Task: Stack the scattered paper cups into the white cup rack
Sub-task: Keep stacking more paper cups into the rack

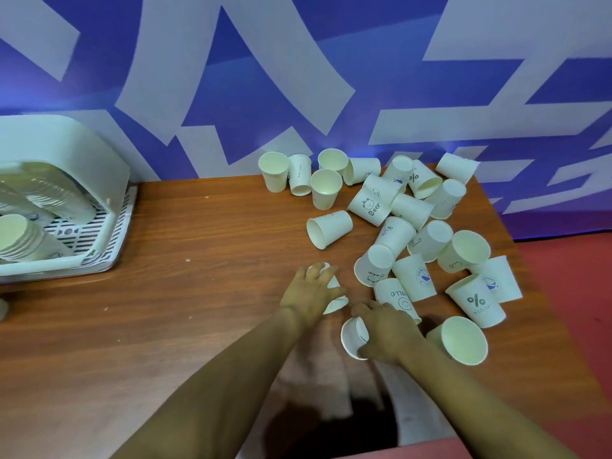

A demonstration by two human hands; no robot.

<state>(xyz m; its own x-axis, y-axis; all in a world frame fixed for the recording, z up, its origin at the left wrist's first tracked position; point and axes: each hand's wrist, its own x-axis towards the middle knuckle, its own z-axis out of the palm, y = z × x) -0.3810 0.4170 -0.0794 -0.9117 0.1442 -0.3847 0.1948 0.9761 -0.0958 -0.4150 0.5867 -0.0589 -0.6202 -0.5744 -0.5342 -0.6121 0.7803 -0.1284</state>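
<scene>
Right hand is closest to me, fingers curled around a paper cup lying on its side with the mouth facing me. Left hand just beyond it grips another cup from above. Rest of the scattered cups are piled right of both hands on the wooden table. White cup rack sits far left, nested stacks already in it

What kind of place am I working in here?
Probably a staged demo or recording setup, not a home: a wooden table against a blue-and-white printed backdrop, with a white cup rack.
</scene>
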